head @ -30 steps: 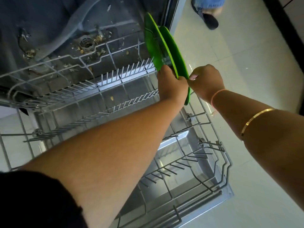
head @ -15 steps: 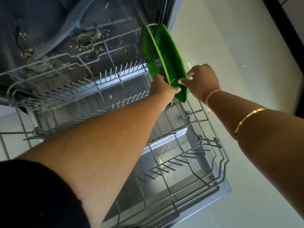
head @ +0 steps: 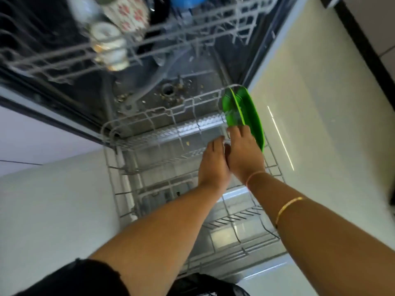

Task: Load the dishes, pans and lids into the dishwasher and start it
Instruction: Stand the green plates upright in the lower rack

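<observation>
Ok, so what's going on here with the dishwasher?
A person is loading it. Two green plates stand on edge at the back right corner of the pulled-out lower rack. The right hand has its fingers at the plates' lower edge. The left hand is beside it over the rack, holding nothing. The upper rack has cups in it, though they're blurred.

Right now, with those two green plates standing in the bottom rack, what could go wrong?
1. The two green plates stand on edge, leaning close together at the far right corner of the lower rack. With the right hand only touching their lower edge, they might tip or slide.
2. Food scraps lie around the drain on the dishwasher floor and could clog it during the wash.
</observation>
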{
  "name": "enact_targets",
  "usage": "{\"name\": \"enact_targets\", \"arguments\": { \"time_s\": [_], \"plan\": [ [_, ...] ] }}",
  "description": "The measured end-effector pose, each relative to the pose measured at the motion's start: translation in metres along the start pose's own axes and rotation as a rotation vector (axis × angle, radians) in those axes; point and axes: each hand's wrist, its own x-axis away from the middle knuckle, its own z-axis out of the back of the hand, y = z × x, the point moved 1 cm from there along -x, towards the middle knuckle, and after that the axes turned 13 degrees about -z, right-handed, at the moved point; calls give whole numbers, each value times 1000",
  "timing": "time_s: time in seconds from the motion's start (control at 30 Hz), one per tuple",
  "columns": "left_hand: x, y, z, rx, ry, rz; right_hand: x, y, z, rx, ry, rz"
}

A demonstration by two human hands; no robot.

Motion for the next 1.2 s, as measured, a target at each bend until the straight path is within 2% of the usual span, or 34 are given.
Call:
{"name": "enact_targets", "arguments": {
  "time_s": [0.23, 0.3, 0.5, 0.77, 0.9, 1.0, 1.1, 1.2],
  "plan": [
    [61, 8, 129, -91, 106, 4, 71, -112, 40, 69, -93, 284],
    [79, 7, 183, -98, 180, 28, 91, -159, 52, 95, -77, 379],
    [133, -12, 336, -92, 548, 23, 152, -305, 77, 38, -55, 692],
    [183, -70, 541, -452, 876, 44, 233, -521, 83, -281, -23, 991],
    [182, -105, 663, -443, 1069, -6, 236, -648, 87, -450, -4, 1011],
    [168, -139, 746, -453, 1141, -20, 223, -732, 89, -523, -30, 910],
    [141, -181, 817, -448, 1088, 24, 206, -810, 77, -481, -76, 891],
    [110, -218, 864, -407, 1008, 126, 184, -866, 62, -330, -87, 885]
  ]
}}
